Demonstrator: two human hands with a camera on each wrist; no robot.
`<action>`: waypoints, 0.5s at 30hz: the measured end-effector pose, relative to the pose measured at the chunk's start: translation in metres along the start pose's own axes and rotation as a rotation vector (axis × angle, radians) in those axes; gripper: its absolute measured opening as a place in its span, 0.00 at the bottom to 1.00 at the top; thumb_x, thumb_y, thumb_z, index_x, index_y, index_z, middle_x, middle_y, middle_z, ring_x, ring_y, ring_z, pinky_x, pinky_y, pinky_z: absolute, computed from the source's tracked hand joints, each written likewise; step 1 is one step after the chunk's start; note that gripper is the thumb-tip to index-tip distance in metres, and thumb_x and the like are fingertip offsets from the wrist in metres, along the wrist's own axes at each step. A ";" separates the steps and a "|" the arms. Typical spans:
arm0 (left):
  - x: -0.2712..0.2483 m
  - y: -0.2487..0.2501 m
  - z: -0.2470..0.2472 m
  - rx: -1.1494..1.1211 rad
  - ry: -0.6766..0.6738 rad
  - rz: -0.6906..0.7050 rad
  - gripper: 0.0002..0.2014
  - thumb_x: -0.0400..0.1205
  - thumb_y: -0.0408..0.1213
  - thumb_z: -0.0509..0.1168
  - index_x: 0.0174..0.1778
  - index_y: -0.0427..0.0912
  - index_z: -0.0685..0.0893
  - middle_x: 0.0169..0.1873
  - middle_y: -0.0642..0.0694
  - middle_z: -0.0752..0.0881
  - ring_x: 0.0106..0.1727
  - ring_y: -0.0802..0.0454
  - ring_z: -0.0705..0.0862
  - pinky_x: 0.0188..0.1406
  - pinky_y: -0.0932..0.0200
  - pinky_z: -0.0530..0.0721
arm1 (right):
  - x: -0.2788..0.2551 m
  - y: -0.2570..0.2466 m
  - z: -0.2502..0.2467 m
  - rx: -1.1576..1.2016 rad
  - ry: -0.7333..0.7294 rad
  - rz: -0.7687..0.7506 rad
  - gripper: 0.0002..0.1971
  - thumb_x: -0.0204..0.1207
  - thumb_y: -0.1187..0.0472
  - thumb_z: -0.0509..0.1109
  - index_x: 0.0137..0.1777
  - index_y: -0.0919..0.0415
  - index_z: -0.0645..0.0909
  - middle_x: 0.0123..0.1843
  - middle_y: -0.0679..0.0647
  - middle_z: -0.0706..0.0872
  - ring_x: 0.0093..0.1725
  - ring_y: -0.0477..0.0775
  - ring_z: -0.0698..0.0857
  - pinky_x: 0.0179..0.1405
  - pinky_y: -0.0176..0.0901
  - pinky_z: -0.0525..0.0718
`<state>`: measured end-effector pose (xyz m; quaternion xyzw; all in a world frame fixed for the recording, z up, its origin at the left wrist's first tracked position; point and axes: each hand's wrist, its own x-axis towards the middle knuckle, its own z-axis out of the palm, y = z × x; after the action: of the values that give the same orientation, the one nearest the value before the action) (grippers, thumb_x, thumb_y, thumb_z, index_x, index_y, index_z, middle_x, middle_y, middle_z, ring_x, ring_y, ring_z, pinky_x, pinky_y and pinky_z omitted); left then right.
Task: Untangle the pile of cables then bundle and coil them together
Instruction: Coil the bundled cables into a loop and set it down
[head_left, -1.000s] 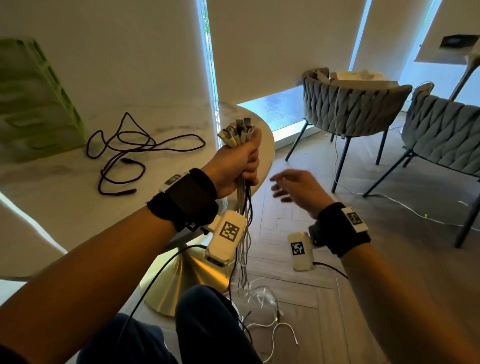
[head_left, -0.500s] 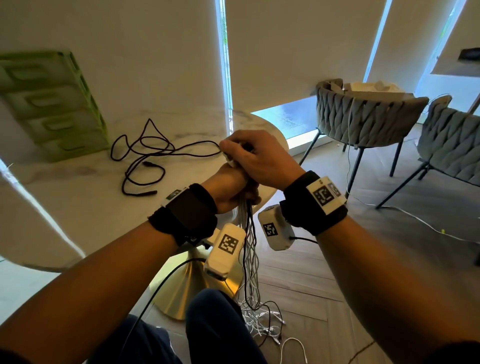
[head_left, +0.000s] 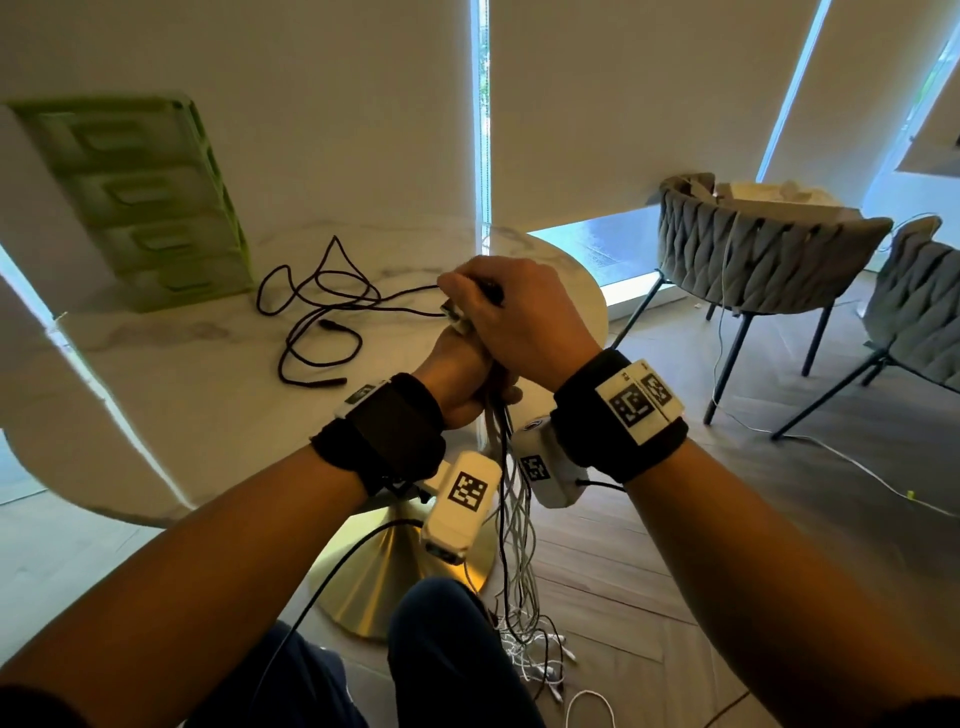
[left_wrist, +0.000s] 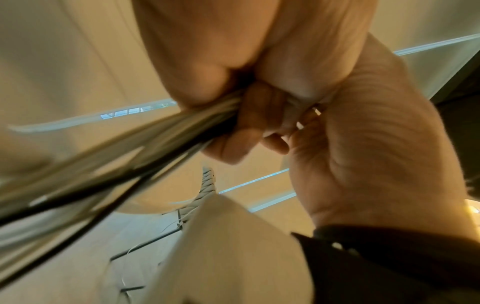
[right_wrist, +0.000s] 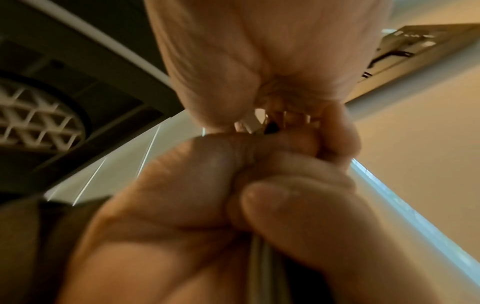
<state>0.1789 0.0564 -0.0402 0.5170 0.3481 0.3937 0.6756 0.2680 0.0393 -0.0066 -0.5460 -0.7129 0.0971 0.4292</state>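
A bundle of white, grey and black cables (head_left: 511, 519) hangs from my left hand (head_left: 457, 374) beside the table edge, and its lower ends lie heaped on the floor (head_left: 535, 660). My left hand grips the bundle in a fist just below the plugs. My right hand (head_left: 514, 322) sits on top of that fist, with its fingers curled over the plug ends (head_left: 457, 317). In the left wrist view the cables (left_wrist: 130, 160) stream away blurred from the fist. In the right wrist view my left thumb (right_wrist: 267, 197) presses on the cables (right_wrist: 262, 267). A separate black cable (head_left: 322, 312) lies loosely looped on the table.
The round marble table (head_left: 182, 405) on a brass foot (head_left: 384, 571) carries a green drawer organizer (head_left: 145, 208) at the back left. Two woven grey chairs (head_left: 748, 260) stand to the right, with a thin white cord (head_left: 857, 467) across the wooden floor. My knee (head_left: 441, 649) is below the hands.
My right hand, open in the air a second ago, came over and closed on the top of the bundle. My left hand kept its grip throughout.
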 end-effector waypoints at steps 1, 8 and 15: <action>0.000 0.002 -0.003 -0.021 0.002 0.018 0.13 0.89 0.45 0.51 0.46 0.43 0.76 0.29 0.43 0.75 0.27 0.49 0.72 0.25 0.59 0.74 | 0.000 -0.001 0.002 0.090 -0.001 0.035 0.16 0.80 0.44 0.66 0.63 0.50 0.81 0.53 0.47 0.85 0.49 0.38 0.81 0.49 0.30 0.74; 0.000 0.029 -0.041 -0.163 -0.012 0.062 0.18 0.84 0.53 0.57 0.39 0.44 0.80 0.28 0.49 0.80 0.31 0.55 0.82 0.30 0.60 0.83 | -0.017 -0.001 0.022 0.693 -0.395 0.317 0.17 0.85 0.45 0.57 0.70 0.48 0.68 0.60 0.60 0.85 0.47 0.61 0.89 0.47 0.55 0.90; -0.007 0.047 -0.091 -0.367 -0.012 0.163 0.16 0.88 0.50 0.51 0.58 0.49 0.82 0.22 0.52 0.66 0.22 0.59 0.66 0.26 0.65 0.74 | -0.019 -0.012 0.042 0.459 -0.675 0.351 0.18 0.87 0.47 0.54 0.60 0.58 0.78 0.33 0.52 0.77 0.29 0.48 0.74 0.32 0.41 0.78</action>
<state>0.0876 0.0957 -0.0140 0.4139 0.2234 0.5010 0.7265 0.2306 0.0319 -0.0348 -0.4871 -0.6695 0.4973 0.2594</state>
